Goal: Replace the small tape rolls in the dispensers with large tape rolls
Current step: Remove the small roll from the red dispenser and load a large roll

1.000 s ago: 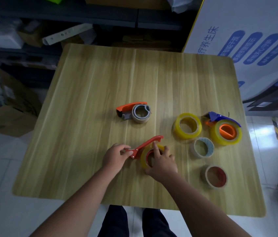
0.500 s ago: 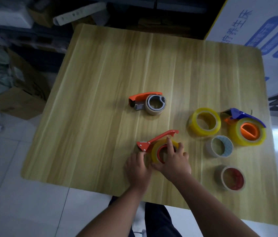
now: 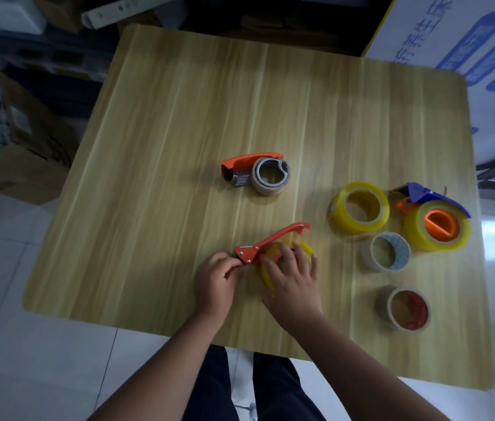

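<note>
At the near middle of the pale wood-grain tabletop (image 3: 179, 117), as the head camera looks down, a slim red metal tape dispenser (image 3: 273, 240) lies flat with a translucent yellow tape roll (image 3: 306, 250) on it. The left hand (image 3: 214, 279) pinches the dispenser's riveted hinge end between thumb and fingertips. The right hand (image 3: 293, 278) is curled over the roll and grips it, thumb at its near-left rim and fingers draped across its top.

The dispenser's long axis runs from that hinge, just right of the left hand, away and to the right. It ends in a hooked tip beyond the right hand's fingers. The handle therefore lies along the far side of the roll, and the roll sits directly under the right hand. That makes the right hand the nearer one for seating it, while the left steadies the frame. The fingers hide whether the roll is fully down on the hub.

Farther back, well apart, an orange plastic dispenser (image 3: 252, 161) carries a small beige roll (image 3: 270, 177), seemingly not yet swapped. A loose large yellow roll (image 3: 358, 208) lies to the right.
</note>
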Action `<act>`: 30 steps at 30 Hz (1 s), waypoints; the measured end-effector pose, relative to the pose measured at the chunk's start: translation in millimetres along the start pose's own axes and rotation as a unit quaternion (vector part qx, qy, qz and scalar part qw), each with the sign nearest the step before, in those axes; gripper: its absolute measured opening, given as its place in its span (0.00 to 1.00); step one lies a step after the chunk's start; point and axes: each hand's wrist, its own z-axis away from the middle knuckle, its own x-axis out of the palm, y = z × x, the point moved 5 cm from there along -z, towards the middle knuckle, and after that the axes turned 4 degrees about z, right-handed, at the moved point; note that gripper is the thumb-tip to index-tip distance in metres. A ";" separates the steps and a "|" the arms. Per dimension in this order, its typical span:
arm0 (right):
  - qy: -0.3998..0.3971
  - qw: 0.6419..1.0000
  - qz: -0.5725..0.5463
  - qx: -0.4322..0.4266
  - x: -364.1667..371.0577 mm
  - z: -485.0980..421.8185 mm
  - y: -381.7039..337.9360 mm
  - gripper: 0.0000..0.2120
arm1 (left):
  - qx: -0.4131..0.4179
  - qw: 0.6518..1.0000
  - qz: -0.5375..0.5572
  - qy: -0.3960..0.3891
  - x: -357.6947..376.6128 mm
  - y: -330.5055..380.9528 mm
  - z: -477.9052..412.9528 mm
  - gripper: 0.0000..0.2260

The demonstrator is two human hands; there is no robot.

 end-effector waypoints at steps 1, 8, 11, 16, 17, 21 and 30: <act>0.009 1.000 -0.010 -0.010 1.6 -2.1 -4.4 0.29 | 0.000 1.000 0.007 -0.001 -1.1 -0.9 0.4 0.03; 0.064 0.996 -0.041 0.051 13.4 -27.3 -13.2 0.09 | 0.065 0.997 0.028 -0.013 -5.0 4.6 5.1 0.08; 0.105 0.991 -0.056 0.057 17.0 -31.3 -13.8 0.04 | 0.068 0.997 0.032 -0.010 -6.0 3.8 5.8 0.08; 0.161 0.984 -0.060 0.048 21.1 -23.4 -13.1 0.04 | 0.087 0.996 0.024 -0.008 -8.0 7.6 6.4 0.06; 0.164 0.983 -0.057 0.050 21.7 -22.6 -13.2 0.05 | 0.093 0.995 0.025 -0.009 -7.9 9.1 7.5 0.04; 0.166 0.984 -0.050 0.053 23.9 -22.1 -13.8 0.06 | 0.094 0.995 0.029 -0.016 -6.3 11.3 10.3 0.04; 0.140 0.987 -0.053 0.060 26.2 -24.8 -13.2 0.07 | -0.103 0.992 0.069 0.006 -1.6 -8.8 1.0 0.03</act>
